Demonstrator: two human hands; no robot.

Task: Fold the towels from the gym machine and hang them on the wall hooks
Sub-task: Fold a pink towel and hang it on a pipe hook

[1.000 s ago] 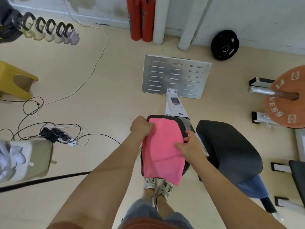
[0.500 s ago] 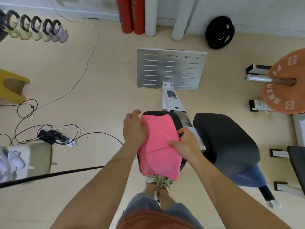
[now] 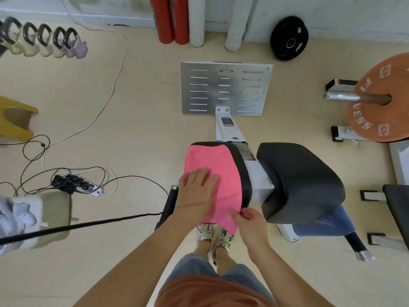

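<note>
Ok, pink towel (image 3: 215,163) is draped over the small black pad (image 3: 242,173) of the gym machine, its near edge hanging off above the person's shoes (image 3: 221,238). Left hand (image 3: 197,192) lies flat on its near-left part with fingers straight; right hand (image 3: 251,226) pinches the near-right corner. A blue towel (image 3: 325,224) hangs beneath the larger black pad (image 3: 298,182) to the right.

My left hand (image 3: 197,191) hides the near left part of the pink towel (image 3: 212,160), and the towel covers most of the small black pad (image 3: 242,173). A blue towel (image 3: 327,224) shows only partly under the large black pad (image 3: 301,180); the orange plate (image 3: 380,111) runs off the right edge.
</note>
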